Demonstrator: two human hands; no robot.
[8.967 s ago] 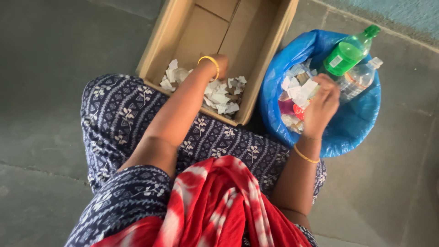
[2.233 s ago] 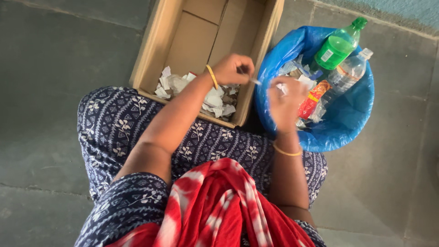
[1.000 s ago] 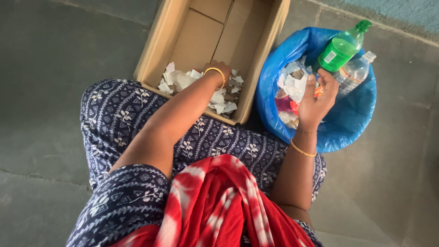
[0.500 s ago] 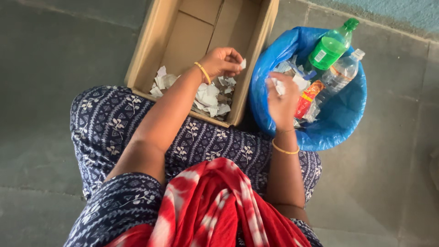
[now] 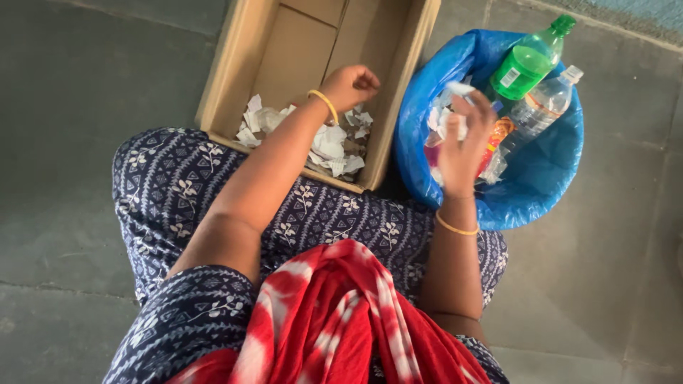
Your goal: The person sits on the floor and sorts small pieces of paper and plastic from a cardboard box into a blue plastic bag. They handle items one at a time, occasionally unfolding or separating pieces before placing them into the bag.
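Left hand: the left hand (image 5: 350, 84) hangs over the cardboard box (image 5: 235, 67) at the upper middle of the frame, fingers curled closed; whether they pinch a scrap cannot be told.
Right hand: the right hand (image 5: 462, 142) is raised over the blue-lined bin (image 5: 541, 185) at the upper right, fingers gripping a torn white paper piece (image 5: 455, 91) near the fingertips.
Paper scraps: a heap of white paper scraps (image 5: 331, 146) lies in the near end of the box, just below the left hand.
Bin contents: a green plastic bottle (image 5: 525, 64) and a clear plastic bottle (image 5: 537, 114) lean at the far side of the bin, beside more paper and a red-orange wrapper (image 5: 496, 135).
Floor: box and bin stand side by side on the grey stone floor (image 5: 85, 142), against the person's patterned blue lap.
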